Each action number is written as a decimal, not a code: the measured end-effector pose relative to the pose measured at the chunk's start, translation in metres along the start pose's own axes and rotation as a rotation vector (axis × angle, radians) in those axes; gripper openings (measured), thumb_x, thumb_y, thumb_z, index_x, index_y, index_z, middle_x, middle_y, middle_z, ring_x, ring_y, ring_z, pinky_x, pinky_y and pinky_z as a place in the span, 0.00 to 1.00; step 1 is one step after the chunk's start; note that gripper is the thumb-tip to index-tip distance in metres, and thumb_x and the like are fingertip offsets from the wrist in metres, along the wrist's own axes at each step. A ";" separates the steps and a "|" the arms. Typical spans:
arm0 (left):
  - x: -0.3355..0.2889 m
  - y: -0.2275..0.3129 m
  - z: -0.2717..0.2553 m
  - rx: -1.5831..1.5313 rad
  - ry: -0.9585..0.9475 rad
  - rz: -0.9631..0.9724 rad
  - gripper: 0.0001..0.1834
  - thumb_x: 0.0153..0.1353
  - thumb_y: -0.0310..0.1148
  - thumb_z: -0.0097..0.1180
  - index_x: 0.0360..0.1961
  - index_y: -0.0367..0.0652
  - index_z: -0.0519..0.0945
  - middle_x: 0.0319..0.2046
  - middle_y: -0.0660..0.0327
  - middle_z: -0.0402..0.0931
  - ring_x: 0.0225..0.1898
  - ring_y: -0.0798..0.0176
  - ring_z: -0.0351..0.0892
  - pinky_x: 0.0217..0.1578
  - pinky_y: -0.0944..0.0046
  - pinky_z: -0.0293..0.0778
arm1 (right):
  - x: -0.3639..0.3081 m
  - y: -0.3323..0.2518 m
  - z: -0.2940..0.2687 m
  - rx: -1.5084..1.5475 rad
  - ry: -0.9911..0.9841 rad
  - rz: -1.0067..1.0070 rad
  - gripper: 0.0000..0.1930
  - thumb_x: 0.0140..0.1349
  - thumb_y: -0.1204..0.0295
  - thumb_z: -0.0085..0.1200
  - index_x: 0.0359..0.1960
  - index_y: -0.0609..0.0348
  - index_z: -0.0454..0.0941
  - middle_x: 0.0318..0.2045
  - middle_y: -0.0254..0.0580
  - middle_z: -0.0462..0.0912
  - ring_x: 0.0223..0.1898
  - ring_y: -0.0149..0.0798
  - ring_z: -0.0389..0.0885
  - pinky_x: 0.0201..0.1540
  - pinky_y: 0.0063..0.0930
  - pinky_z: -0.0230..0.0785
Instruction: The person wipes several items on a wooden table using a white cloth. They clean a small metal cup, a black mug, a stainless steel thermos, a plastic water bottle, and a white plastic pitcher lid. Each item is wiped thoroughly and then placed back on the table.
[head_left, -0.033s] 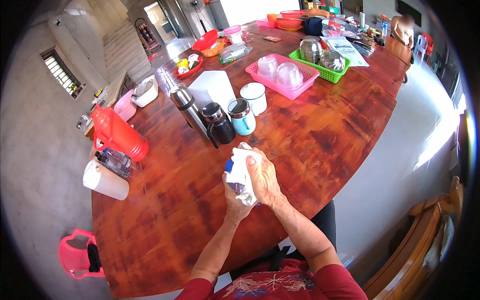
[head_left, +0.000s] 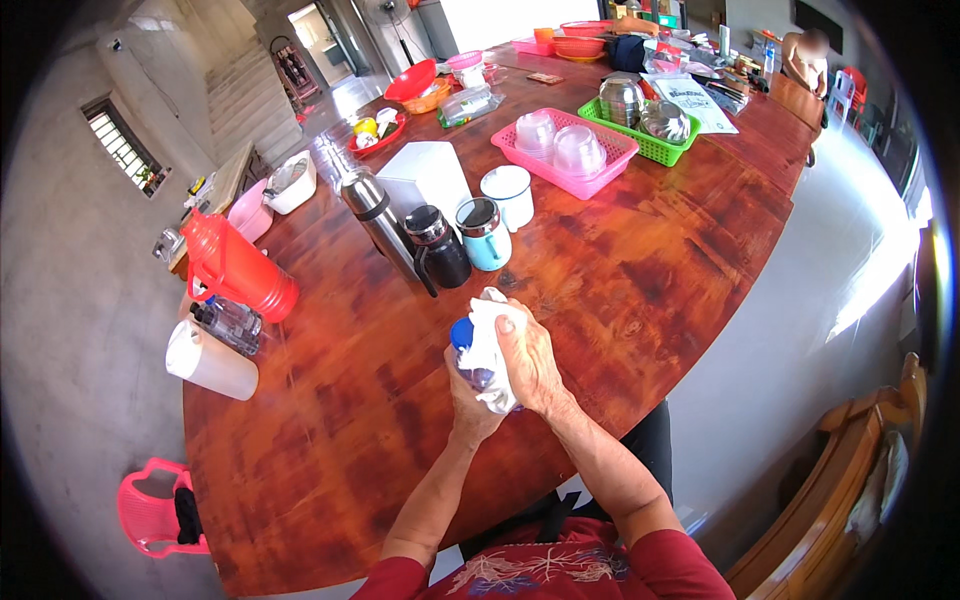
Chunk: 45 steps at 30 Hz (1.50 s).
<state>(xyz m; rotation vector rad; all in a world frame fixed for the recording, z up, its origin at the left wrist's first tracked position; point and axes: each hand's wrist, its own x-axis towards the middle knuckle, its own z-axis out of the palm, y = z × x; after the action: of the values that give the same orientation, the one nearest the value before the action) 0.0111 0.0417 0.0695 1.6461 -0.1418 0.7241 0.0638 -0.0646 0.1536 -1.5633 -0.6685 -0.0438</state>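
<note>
Head view: wooden table (head_left: pixel 640 290) in a concrete room. Near its front edge, the left hand (head_left: pixel 468 398) clasps a blue-capped bottle (head_left: pixel 472 355); the right hand (head_left: pixel 530 362) presses a white cloth (head_left: pixel 492 345) around it. Wiping appears midway; the black flask (head_left: pixel 440 247) and mugs stand untouched.

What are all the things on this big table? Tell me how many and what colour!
wooden table: 1, reddish brown, fills the middle
red jug: 1, red, left edge
white jug: 1, white, lying at left edge
steel flask: 1, silver, centre left
dark flask: 1, black, beside the steel one
blue mug: 1, light blue, centre
white mug: 1, white, behind the blue mug
pink basket: 1, pink, holds clear bowls
green basket: 1, green, holds steel bowls
pink stool: 1, pink, floor at lower left
bottle: 1, clear with blue cap, in the hands
cloth: 1, white, around the bottle
left hand: under the bottle
right hand: fingers on the cloth
</note>
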 end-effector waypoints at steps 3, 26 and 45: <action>0.006 0.024 0.009 -0.115 -0.011 -0.049 0.47 0.40 0.28 0.74 0.58 0.43 0.56 0.53 0.58 0.65 0.53 0.63 0.69 0.54 0.58 0.67 | -0.015 0.014 -0.006 -0.028 -0.019 -0.013 0.27 0.71 0.53 0.28 0.54 0.64 0.70 0.48 0.54 0.72 0.50 0.54 0.69 0.57 0.40 0.60; -0.016 -0.012 0.017 -0.083 0.037 -0.149 0.30 0.43 0.23 0.71 0.49 0.38 0.72 0.42 0.62 0.77 0.41 0.67 0.77 0.43 0.63 0.76 | 0.045 -0.040 -0.020 0.150 -0.441 0.174 0.10 0.60 0.74 0.49 0.40 0.62 0.80 0.30 0.44 0.83 0.33 0.35 0.81 0.36 0.29 0.73; -0.003 0.010 0.023 0.141 0.060 0.005 0.51 0.36 0.26 0.76 0.58 0.43 0.52 0.52 0.53 0.63 0.54 0.59 0.68 0.54 0.55 0.69 | -0.030 0.076 -0.040 0.478 0.243 0.408 0.11 0.69 0.70 0.45 0.50 0.60 0.70 0.37 0.37 0.79 0.38 0.29 0.77 0.38 0.25 0.72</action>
<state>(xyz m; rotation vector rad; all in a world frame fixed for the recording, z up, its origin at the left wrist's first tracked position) 0.0130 0.0169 0.0761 1.7563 -0.0534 0.8016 0.0870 -0.1097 0.0775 -1.1787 -0.1412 0.2147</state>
